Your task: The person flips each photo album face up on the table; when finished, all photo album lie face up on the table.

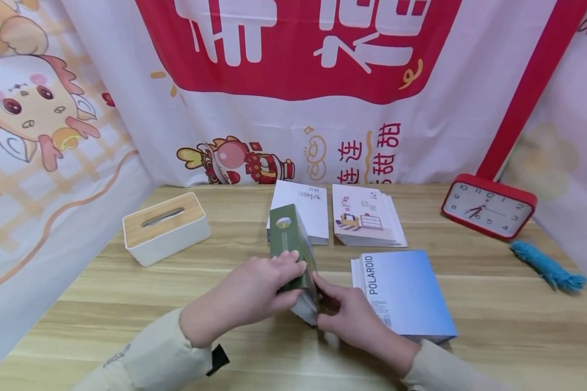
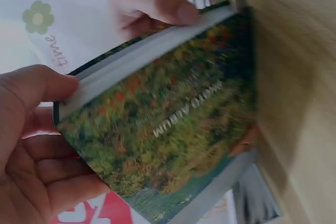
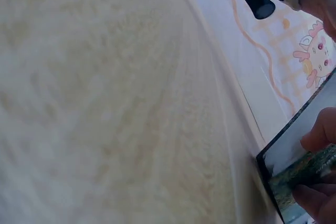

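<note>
A photo album (image 1: pixel 285 239) with a green spine stands on edge on the wooden table, tilted, between both hands. My left hand (image 1: pixel 259 279) grips it from above, its fingers over the spine side; in the left wrist view the thumb presses the page edges. At the near right edge, my right hand (image 1: pixel 354 315) pinches the album between thumb and fingers. The left wrist view shows the cover (image 2: pixel 173 124), printed with autumn-coloured foliage and the words PHOTO ALBUM. Pale pages (image 3: pixel 299 135) show beside the right thumb in the right wrist view.
Right of the hands lies a blue POLAROID album (image 1: pixel 411 293). Behind are a white album (image 1: pixel 308 209) and albums topped by a cartoon shop cover (image 1: pixel 364 217). A tissue box (image 1: pixel 168 239) stands left; a red clock (image 1: pixel 489 206) and a blue yarn bundle (image 1: pixel 548 266) are right.
</note>
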{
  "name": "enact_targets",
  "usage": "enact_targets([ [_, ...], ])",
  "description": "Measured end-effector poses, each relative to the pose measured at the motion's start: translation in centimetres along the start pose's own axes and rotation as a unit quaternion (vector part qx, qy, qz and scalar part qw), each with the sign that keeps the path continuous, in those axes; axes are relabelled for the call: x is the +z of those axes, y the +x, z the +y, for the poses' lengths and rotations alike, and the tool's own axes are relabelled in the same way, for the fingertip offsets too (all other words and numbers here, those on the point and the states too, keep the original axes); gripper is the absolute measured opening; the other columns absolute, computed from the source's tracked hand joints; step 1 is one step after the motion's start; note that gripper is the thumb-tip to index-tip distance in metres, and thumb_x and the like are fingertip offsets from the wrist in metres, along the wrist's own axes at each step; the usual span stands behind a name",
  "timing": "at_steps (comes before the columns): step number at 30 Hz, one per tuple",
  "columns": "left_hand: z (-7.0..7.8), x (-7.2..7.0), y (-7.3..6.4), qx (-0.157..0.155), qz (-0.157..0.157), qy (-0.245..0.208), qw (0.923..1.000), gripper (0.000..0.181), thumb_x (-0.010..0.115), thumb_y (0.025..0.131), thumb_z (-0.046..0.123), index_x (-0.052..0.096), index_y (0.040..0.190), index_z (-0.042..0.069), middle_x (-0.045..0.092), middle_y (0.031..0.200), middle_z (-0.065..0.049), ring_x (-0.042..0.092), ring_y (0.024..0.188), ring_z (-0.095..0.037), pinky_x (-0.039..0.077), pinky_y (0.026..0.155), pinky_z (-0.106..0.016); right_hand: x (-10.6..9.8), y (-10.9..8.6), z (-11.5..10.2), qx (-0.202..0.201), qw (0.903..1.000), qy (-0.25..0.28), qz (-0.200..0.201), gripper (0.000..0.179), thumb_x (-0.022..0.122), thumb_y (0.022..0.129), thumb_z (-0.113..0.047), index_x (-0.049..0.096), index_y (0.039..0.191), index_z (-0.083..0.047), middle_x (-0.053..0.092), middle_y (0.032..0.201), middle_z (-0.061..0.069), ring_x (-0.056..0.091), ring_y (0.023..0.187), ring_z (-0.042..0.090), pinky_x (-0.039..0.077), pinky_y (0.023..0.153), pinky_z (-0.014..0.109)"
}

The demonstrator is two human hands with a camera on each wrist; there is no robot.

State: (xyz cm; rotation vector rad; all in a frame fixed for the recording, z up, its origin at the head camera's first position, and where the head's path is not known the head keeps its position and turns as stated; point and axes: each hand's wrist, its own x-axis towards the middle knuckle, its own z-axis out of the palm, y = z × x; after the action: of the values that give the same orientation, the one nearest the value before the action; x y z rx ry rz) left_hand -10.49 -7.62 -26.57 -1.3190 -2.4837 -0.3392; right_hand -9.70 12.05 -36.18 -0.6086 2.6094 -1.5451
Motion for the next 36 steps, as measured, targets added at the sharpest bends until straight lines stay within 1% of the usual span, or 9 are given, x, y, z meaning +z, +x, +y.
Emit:
enact_targets([
  [8, -0.8, 1.0, -1.2, -0.002, 0.078, -0.038, 0.9962, 0.024, 0.065, 0.077, 0.013, 0.066, 0.097, 0.001, 0.068, 0.098, -0.019, 0.067, 0.092, -0.023, 0.056, 0.072, -0.026, -0.7, -0.4, 0.0, -0.034, 0.9967, -0.036, 0.064, 0.051, 0.064, 0.069, 0.001, 0.061, 0.119, -0.007, 0.063, 0.114, 0.011, 0.064, 0.087, 0.012, 0.054, 0.068, 0.02],
  [10, -1.0, 1.3, -1.6, -0.015, 0.101, -0.063, 0.9928, 0.024, 0.066, 0.075, 0.011, 0.065, 0.097, 0.002, 0.069, 0.096, -0.018, 0.068, 0.07, -0.01, 0.053, 0.059, -0.015, -0.9, -0.4, 0.1, -0.052, 0.9951, -0.033, 0.077, 0.046, 0.064, 0.07, 0.002, 0.063, 0.115, -0.006, 0.064, 0.112, 0.01, 0.065, 0.086, 0.012, 0.051, 0.062, 0.018],
  [12, -1.1, 1.6, -2.2, -0.03, 0.124, -0.086, 0.9881, 0.022, 0.066, 0.075, 0.009, 0.065, 0.096, 0.004, 0.068, 0.096, -0.02, 0.053, 0.049, 0.003, 0.043, 0.045, -0.008, -1.1, -0.4, 0.2, -0.074, 0.993, -0.028, 0.088, 0.043, 0.063, 0.071, 0.003, 0.065, 0.113, -0.005, 0.065, 0.112, 0.01, 0.067, 0.09, 0.017, 0.05, 0.06, 0.019],
  [14, -1.2, 2.1, -2.8, -0.045, 0.145, -0.108, 0.9826, 0.017, 0.066, 0.074, 0.006, 0.064, 0.091, 0.005, 0.068, 0.097, -0.021, 0.042, 0.042, 0.005, 0.03, 0.037, -0.005, -1.1, -0.3, 0.2, -0.102, 0.99, -0.022, 0.095, 0.04, 0.063, 0.072, 0.004, 0.067, 0.111, -0.004, 0.065, 0.11, 0.011, 0.061, 0.105, 0.021, 0.053, 0.077, 0.024],
  [18, -1.3, 3.0, -4.1, -0.069, 0.183, -0.136, 0.9711, 0.012, 0.064, 0.072, -0.001, 0.065, 0.083, 0.006, 0.069, 0.096, -0.019, 0.068, 0.066, -0.014, 0.041, 0.046, -0.004, -1.0, 0.0, 0.2, -0.137, 0.9864, -0.011, 0.09, 0.037, 0.064, 0.071, 0.004, 0.069, 0.107, -0.005, 0.066, 0.108, 0.01, 0.061, 0.106, 0.022, 0.048, 0.093, 0.034],
  [20, -1.4, 3.4, -4.7, -0.08, 0.2, -0.14, 0.9663, 0.014, 0.064, 0.069, -0.004, 0.066, 0.081, 0.005, 0.07, 0.093, -0.016, 0.068, 0.087, -0.029, 0.05, 0.06, -0.007, -0.7, 0.2, 0.2, -0.142, 0.9869, -0.008, 0.077, 0.036, 0.065, 0.071, 0.003, 0.07, 0.105, -0.005, 0.067, 0.107, 0.01, 0.062, 0.106, 0.021, 0.046, 0.094, 0.034],
  [26, -1.8, 4.0, -6.7, -0.159, 0.202, -0.181, 0.9494, 0.028, 0.066, 0.065, -0.01, 0.069, 0.091, -0.001, 0.069, 0.096, -0.018, 0.067, 0.089, -0.029, 0.052, 0.072, -0.017, 0.1, 0.8, -0.2, -0.132, 0.9907, -0.021, 0.025, 0.037, 0.072, 0.069, -0.004, 0.07, 0.106, -0.008, 0.068, 0.105, 0.007, 0.062, 0.105, 0.018, 0.048, 0.091, 0.029],
  [29, -1.9, 4.0, -7.7, -0.231, 0.178, -0.241, 0.9258, 0.024, 0.064, 0.065, -0.012, 0.068, 0.084, 0.002, 0.068, 0.097, -0.019, 0.067, 0.091, -0.029, 0.053, 0.071, -0.019, 0.5, 1.2, -0.4, -0.129, 0.9911, -0.034, -0.004, 0.037, 0.074, 0.07, -0.007, 0.07, 0.107, -0.009, 0.068, 0.107, 0.007, 0.061, 0.106, 0.016, 0.047, 0.092, 0.027],
  [36, -2.3, 4.3, -8.8, -0.408, 0.116, -0.363, 0.8296, 0.021, 0.063, 0.066, -0.013, 0.063, 0.083, -0.001, 0.065, 0.104, -0.023, 0.064, 0.098, -0.032, 0.054, 0.076, -0.027, 1.8, 1.9, -0.7, -0.137, 0.9866, -0.083, -0.029, 0.038, 0.077, 0.068, -0.011, 0.071, 0.105, -0.01, 0.069, 0.106, 0.004, 0.062, 0.103, 0.012, 0.047, 0.089, 0.021],
])
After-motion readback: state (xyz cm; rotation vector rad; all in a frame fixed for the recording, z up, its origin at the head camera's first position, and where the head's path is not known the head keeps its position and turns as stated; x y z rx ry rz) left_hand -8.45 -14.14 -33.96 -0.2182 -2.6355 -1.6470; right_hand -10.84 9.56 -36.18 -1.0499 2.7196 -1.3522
